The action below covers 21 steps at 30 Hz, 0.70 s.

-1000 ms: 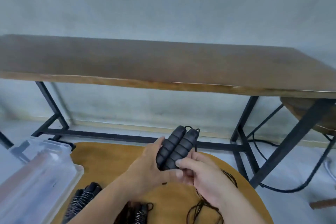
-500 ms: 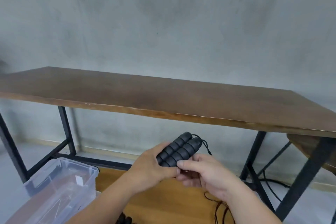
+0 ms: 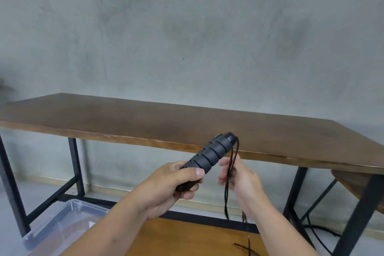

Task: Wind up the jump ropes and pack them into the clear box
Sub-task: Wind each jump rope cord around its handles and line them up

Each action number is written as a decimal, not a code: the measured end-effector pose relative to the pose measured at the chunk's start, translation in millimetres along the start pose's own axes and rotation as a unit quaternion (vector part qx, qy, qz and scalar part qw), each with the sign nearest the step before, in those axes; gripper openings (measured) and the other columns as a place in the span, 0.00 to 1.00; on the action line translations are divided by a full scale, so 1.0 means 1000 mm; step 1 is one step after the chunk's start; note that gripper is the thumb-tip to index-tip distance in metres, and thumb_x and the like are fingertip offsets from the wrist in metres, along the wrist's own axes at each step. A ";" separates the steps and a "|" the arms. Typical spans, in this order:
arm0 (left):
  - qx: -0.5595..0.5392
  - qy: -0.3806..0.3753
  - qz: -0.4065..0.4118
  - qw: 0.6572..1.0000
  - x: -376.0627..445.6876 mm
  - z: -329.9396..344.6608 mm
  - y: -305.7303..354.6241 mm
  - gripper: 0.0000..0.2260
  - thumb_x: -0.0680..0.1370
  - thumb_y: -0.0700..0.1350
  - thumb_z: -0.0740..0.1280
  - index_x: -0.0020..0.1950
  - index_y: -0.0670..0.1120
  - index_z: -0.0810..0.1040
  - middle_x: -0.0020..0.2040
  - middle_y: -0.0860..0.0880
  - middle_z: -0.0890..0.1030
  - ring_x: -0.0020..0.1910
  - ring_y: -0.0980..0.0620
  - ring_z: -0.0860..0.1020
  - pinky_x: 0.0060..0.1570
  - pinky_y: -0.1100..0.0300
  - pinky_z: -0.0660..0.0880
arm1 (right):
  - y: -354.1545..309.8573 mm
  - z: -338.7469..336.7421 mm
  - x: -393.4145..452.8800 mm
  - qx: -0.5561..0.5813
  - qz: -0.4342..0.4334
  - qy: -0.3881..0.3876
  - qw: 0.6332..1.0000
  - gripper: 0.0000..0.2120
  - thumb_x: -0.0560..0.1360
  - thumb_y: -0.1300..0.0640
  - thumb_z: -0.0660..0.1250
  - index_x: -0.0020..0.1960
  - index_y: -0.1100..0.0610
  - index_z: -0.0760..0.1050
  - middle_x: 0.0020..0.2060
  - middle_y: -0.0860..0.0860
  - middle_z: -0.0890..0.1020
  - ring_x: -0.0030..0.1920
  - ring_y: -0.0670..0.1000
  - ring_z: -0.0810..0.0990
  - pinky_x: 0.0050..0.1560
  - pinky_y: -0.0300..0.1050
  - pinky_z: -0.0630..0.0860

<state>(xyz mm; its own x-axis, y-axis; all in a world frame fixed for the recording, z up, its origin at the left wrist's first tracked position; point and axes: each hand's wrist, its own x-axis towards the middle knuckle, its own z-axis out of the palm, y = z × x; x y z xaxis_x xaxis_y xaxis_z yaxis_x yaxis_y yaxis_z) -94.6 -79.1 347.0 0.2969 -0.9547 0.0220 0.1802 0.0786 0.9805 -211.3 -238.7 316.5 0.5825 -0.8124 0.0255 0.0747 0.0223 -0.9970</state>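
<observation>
**Winding step: cord about to go round the handles**

Left hand (image 3: pixel 172 187) grips the black ribbed foam jump-rope handles (image 3: pixel 209 155), held up in front of the dark wooden table (image 3: pixel 145 118). Right hand (image 3: pixel 242 181), blurred, fingers loosely around the thin dark cord (image 3: pixel 229 183) hanging from the handle tops. Clear plastic box (image 3: pixel 62 220) sits low left, well apart. Next, probably: wrap the cord snugly around the handles, keeping tension.

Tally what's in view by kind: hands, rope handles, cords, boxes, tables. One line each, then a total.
Hands: 2, the left hand and the right hand
Black foam handles: 1 bundle; the count within is unclear
Dark cord: 1
Clear box: 1
Tables: 2, the long dark table and the light round table
Total: 7
</observation>
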 end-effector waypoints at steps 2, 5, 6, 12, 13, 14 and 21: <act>-0.054 0.033 0.001 0.998 0.004 0.000 -0.003 0.23 0.65 0.45 0.76 0.55 0.36 0.75 0.41 0.44 0.77 0.32 0.54 0.71 0.28 0.65 0.69 | 0.009 0.006 -0.012 0.035 0.020 -0.019 0.999 0.23 0.85 0.47 0.51 0.50 0.62 0.78 0.29 0.53 0.75 0.33 0.54 0.75 0.40 0.51 0.76; -0.138 0.080 -0.009 0.987 0.014 -0.001 -0.008 0.25 0.68 0.42 0.76 0.62 0.37 0.74 0.47 0.41 0.79 0.31 0.55 0.71 0.28 0.66 0.71 | 0.020 0.014 -0.032 0.029 0.040 -0.057 0.997 0.23 0.85 0.49 0.50 0.49 0.65 0.76 0.27 0.52 0.71 0.27 0.51 0.68 0.30 0.47 0.70; -0.162 0.089 -0.017 0.983 0.017 -0.001 -0.011 0.26 0.67 0.43 0.75 0.63 0.37 0.73 0.51 0.39 0.79 0.31 0.55 0.71 0.28 0.66 0.72 | 0.022 0.017 -0.039 0.026 0.054 -0.082 0.995 0.23 0.85 0.49 0.50 0.48 0.65 0.75 0.26 0.52 0.70 0.25 0.50 0.66 0.27 0.45 0.67; -0.186 0.014 -0.084 0.979 0.020 0.009 -0.029 0.23 0.73 0.44 0.70 0.66 0.39 0.71 0.54 0.34 0.79 0.30 0.54 0.70 0.28 0.65 0.72 | 0.018 0.017 -0.054 -0.036 0.130 -0.174 0.975 0.22 0.84 0.44 0.52 0.44 0.60 0.73 0.25 0.50 0.67 0.23 0.47 0.57 0.26 0.40 0.53; -0.171 0.011 -0.085 0.982 0.022 0.010 -0.031 0.23 0.73 0.44 0.71 0.65 0.38 0.72 0.52 0.36 0.80 0.30 0.54 0.70 0.28 0.65 0.71 | 0.017 0.012 -0.054 -0.050 0.131 -0.184 0.973 0.22 0.84 0.44 0.52 0.44 0.59 0.73 0.25 0.50 0.67 0.23 0.47 0.57 0.26 0.40 0.53; -0.143 0.014 -0.081 0.986 0.024 0.010 -0.032 0.23 0.73 0.44 0.73 0.64 0.38 0.73 0.49 0.38 0.81 0.31 0.54 0.71 0.28 0.65 0.70 | 0.016 0.008 -0.054 -0.067 0.131 -0.195 0.970 0.21 0.84 0.45 0.53 0.44 0.59 0.74 0.25 0.50 0.67 0.23 0.47 0.56 0.26 0.39 0.52; 0.203 0.077 -0.048 0.975 0.030 -0.004 -0.028 0.24 0.65 0.46 0.77 0.59 0.46 0.74 0.45 0.47 0.80 0.35 0.54 0.75 0.36 0.61 0.72 | -0.008 -0.028 -0.061 -0.308 0.110 -0.236 0.915 0.14 0.79 0.49 0.66 0.42 0.59 0.79 0.27 0.49 0.73 0.23 0.46 0.66 0.26 0.38 0.63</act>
<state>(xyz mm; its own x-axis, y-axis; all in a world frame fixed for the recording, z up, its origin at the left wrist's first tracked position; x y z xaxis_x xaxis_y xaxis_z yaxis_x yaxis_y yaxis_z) -86.8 -108.3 319.5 0.4401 -0.8950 -0.0722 -0.1624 -0.1584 0.9739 -270.1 -205.8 320.4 0.8244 -0.4818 -0.2970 -0.4723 -0.2965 -0.8301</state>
